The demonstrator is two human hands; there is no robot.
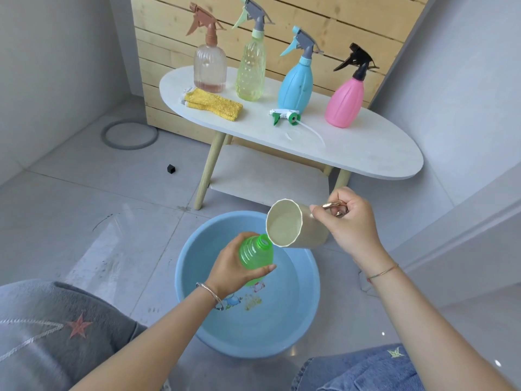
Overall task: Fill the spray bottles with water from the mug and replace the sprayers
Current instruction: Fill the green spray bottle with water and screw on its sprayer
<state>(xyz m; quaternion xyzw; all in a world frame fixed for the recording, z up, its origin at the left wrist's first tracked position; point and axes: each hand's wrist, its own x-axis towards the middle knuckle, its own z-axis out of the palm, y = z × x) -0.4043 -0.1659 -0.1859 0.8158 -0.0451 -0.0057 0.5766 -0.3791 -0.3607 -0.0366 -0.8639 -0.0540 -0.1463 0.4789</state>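
My left hand (229, 268) grips an open green bottle (255, 253) over the blue basin (306, 300), its neck pointing up and right. My right hand (348, 221) holds the cream mug (294, 224) by its gold handle, tilted on its side with the rim just above the bottle's mouth. The bottle's white-and-green sprayer (284, 116) lies on the white oval table (375, 153). Standing there with sprayers on are a clear pink-brown bottle (210, 67), a yellow-green bottle (251, 71), a blue bottle (296, 86) and a pink bottle (344, 100).
A folded yellow cloth (212, 104) lies on the table's left part. A grey ring (129, 134) and a small black cube (171, 168) lie on the tiled floor. Grey walls and a wooden slat panel stand behind the table. My knees frame the basin.
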